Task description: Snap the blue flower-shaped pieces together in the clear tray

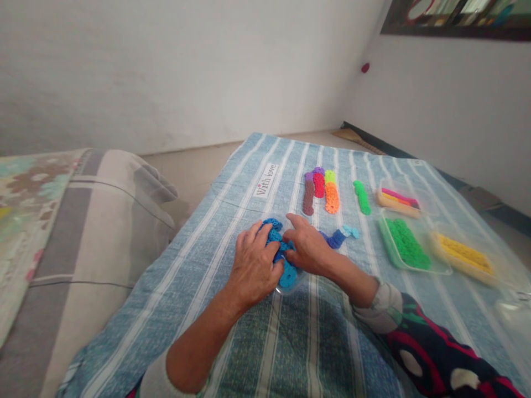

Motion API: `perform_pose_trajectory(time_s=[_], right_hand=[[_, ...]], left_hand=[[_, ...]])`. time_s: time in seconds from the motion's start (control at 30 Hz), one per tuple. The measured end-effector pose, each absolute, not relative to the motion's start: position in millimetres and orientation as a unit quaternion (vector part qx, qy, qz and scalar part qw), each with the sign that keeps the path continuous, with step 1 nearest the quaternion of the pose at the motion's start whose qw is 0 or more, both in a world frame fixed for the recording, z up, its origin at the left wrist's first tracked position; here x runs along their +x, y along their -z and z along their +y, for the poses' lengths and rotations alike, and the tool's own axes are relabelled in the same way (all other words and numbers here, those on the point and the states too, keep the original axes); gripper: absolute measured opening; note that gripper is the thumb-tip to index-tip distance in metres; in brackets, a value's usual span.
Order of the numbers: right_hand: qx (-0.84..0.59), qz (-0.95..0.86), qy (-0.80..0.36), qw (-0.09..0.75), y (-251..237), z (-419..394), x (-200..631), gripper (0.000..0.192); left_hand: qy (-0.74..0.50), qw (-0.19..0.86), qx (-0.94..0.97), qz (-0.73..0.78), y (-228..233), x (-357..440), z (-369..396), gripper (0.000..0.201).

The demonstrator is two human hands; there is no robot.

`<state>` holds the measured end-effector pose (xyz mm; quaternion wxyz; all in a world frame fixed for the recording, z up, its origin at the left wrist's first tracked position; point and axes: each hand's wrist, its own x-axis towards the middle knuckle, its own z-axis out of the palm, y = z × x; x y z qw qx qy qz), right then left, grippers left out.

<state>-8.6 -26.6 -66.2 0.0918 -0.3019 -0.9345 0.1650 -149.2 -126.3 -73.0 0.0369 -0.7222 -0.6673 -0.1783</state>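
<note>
A clear plastic box (299, 281) on the striped cloth holds several round blue crochet pieces (287, 275). My left hand (256, 264) lies over the box's left side, its fingers curled on the blue pieces. From the right, my right hand (306, 246) reaches in with thumb and fingers bent around the same pieces; its fingertips are partly hidden. Just behind my right wrist lies a short row of dark and light blue crochet pieces (337, 238).
Farther back are rows of brown (308, 199), red (318, 185), orange (332, 200) and green crochet pieces (362, 198). To the right stand boxes with green pieces (406, 243), yellow pieces (464, 255) and mixed-colour pieces (400, 199). A cloth-covered seat (112, 221) is at left.
</note>
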Motion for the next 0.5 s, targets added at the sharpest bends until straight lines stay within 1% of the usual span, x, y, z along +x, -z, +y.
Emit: perform_pose_trajectory(time_s=[0.17, 0.33, 0.5], right_hand=[[-0.292, -0.933, -0.182, 0.109, 67.4, -25.1, -7.1, 0.028], [-0.291, -0.93, -0.193, 0.114, 68.8, -23.1, -5.6, 0.026], [-0.286, -0.929, -0.197, 0.125, 68.1, -24.1, -3.7, 0.036]], left_hand=[[0.194, 0.028, -0.727, -0.659, 72.6, -149.1, -125.5, 0.024], [0.22, 0.009, -0.7, -0.679, 66.8, -147.4, -117.2, 0.018], [0.198, 0.005, -0.684, -0.702, 62.1, -145.0, -102.7, 0.019]])
